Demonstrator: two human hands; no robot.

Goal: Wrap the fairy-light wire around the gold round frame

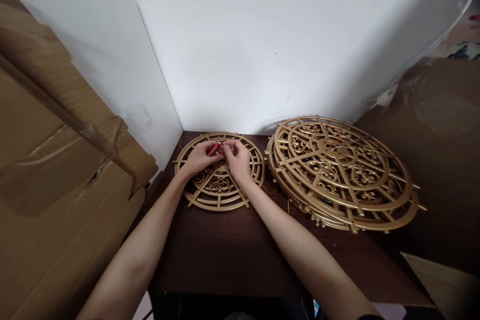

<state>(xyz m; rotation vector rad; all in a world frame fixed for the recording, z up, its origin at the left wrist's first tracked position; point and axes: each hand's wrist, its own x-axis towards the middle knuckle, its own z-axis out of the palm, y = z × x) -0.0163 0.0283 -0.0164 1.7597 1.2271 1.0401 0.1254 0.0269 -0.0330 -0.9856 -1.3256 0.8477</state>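
Note:
A round gold openwork panel, with scrollwork between its spokes, lies flat on the dark table. My left hand is over its upper left part, fingers closed around a small red object whose kind I cannot make out. My right hand meets it near the panel's centre. Its thumb and fingers are pinched together at the tip of the red object, and whatever is between them is hidden or too small to name.
Several similar gold panels are stacked to the right, with thin yellow strands on top. The dark brown table meets a white wall. Cardboard stands close on the left, and a brown carton on the right.

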